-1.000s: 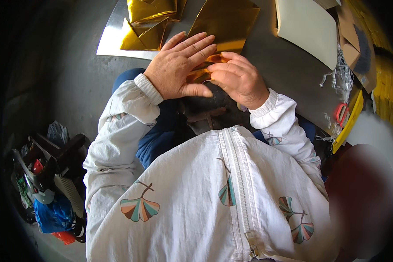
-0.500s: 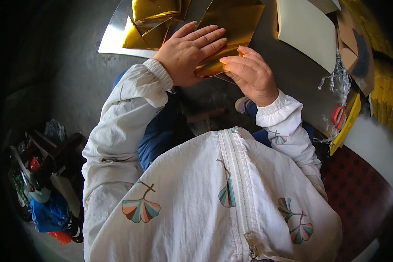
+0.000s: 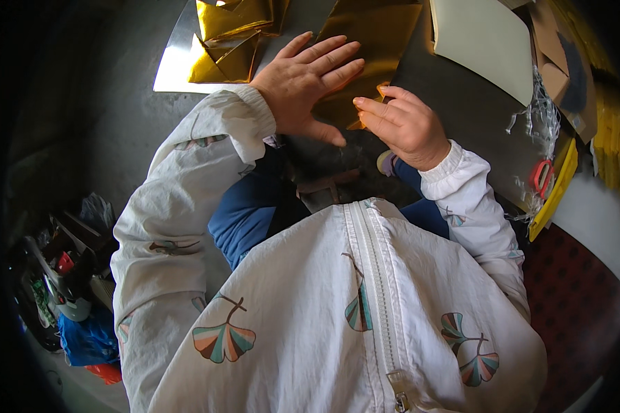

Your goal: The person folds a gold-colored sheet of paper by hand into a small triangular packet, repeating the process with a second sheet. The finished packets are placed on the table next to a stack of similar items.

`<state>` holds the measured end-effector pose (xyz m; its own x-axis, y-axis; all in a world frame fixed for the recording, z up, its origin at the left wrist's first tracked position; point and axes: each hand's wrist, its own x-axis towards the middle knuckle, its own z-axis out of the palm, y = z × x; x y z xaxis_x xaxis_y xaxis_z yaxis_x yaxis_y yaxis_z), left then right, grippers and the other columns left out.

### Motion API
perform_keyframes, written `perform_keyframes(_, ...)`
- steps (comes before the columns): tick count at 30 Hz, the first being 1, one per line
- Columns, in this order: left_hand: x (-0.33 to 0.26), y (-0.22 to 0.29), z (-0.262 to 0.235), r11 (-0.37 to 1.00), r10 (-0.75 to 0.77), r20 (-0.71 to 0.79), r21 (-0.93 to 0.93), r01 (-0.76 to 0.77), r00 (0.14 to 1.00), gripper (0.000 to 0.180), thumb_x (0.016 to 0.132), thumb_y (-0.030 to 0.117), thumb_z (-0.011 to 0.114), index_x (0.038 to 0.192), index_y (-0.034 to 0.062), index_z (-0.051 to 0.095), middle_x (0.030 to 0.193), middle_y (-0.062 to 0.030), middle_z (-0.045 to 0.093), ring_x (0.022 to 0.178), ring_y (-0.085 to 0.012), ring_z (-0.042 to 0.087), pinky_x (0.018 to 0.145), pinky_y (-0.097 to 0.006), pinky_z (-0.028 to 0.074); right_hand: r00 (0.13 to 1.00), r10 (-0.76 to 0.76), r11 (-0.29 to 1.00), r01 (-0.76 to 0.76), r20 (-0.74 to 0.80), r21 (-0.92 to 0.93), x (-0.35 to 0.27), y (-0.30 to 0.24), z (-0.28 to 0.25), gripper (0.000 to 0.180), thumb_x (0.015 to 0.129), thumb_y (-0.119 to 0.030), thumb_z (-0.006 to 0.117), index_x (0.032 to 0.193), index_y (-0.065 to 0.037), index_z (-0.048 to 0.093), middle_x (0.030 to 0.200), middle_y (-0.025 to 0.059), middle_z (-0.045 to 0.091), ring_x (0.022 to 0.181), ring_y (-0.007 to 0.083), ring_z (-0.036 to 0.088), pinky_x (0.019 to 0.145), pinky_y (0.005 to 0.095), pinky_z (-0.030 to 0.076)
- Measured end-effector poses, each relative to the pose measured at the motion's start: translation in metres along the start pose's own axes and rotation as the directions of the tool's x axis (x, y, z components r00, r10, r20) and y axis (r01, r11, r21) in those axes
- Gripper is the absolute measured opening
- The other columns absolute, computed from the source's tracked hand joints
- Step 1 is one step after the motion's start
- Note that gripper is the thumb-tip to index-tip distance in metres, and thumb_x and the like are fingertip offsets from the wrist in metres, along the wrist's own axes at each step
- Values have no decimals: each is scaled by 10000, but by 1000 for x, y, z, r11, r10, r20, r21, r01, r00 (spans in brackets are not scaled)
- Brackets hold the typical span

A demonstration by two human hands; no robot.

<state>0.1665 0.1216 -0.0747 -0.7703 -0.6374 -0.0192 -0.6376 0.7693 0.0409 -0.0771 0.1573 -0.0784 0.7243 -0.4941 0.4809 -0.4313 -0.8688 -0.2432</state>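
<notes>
A sheet of shiny gold foil paper (image 3: 372, 41) lies on the dark grey work surface (image 3: 461, 117) in front of me. My left hand (image 3: 303, 86) lies flat on its near left part, fingers spread and pointing up-right. My right hand (image 3: 403, 124) pinches the sheet's near edge between thumb and curled fingers. Several folded gold paper pieces (image 3: 230, 38) sit on a silver sheet (image 3: 179, 69) to the upper left. My white jacket with fan-leaf prints fills the lower part of the view.
A pale cream card (image 3: 485, 41) lies at the upper right, brown cardboard (image 3: 554, 51) beyond it. Red-handled scissors (image 3: 542, 175) rest on a yellow strip (image 3: 554, 196) at the right. A cluttered box of tools and a blue bag (image 3: 82, 337) sit low at the left.
Both hands have slid away from me across the gold sheet. The left hand has flattened with fingers spread, and the right hand has shifted to pinch the near edge.
</notes>
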Motion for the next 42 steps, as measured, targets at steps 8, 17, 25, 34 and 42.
perform_keyframes(8, 0, 4, 16, 994, -105, -111, 28, 108, 988, 495, 1022, 452, 342, 1489, 289, 345, 1571, 39, 277, 1468, -152, 185, 1208, -445, 63, 1000, 13, 1000, -13, 1, -6, -4, -1, 1, 133, 786, -36, 688, 919, -29, 704, 1076, 71, 700, 879, 265, 661, 896, 404, 534)
perform_keyframes(17, 8, 32, -2, 956, -292, -410, -151, 251, 864, 556, 859, 203, 604, 1392, 112, 476, 1466, -71, 452, 1380, -232, 382, 1126, -489, 243, 999, -22, 999, 21, -37, -24, 0, -2, -1, 117, 746, -86, 648, 858, -64, 670, 1049, 62, 694, 861, 300, 642, 856, 367, 540)
perform_keyframes(25, 17, 51, 8, 904, -419, -239, -201, 378, 876, 460, 978, 300, 456, 1429, 212, 457, 1537, -28, 356, 1431, -212, 296, 1163, -469, 162, 999, 33, 999, -33, -21, 17, 2, -5, -3, 118, 747, -83, 661, 862, -54, 662, 996, 69, 682, 866, 307, 637, 855, 378, 545)
perform_keyframes(34, 20, 28, 12, 858, -510, -302, -121, 499, 805, 479, 968, 330, 449, 1423, 182, 454, 1509, -20, 394, 1410, -195, 330, 1141, -497, 222, 997, 62, 998, -61, -37, 17, -2, -5, 2, 103, 764, -80, 658, 864, -54, 667, 1066, 70, 695, 881, 300, 646, 862, 374, 546)
perform_keyframes(42, 24, 31, 7, 852, -522, -263, -117, 511, 811, 540, 975, 357, 447, 1457, 118, 401, 1536, -58, 350, 1435, -230, 287, 1163, -482, 175, 997, 35, 999, -33, -74, 26, -3, -4, 3, 112, 748, -90, 638, 853, -53, 652, 1052, 97, 694, 866, 277, 658, 884, 380, 535)
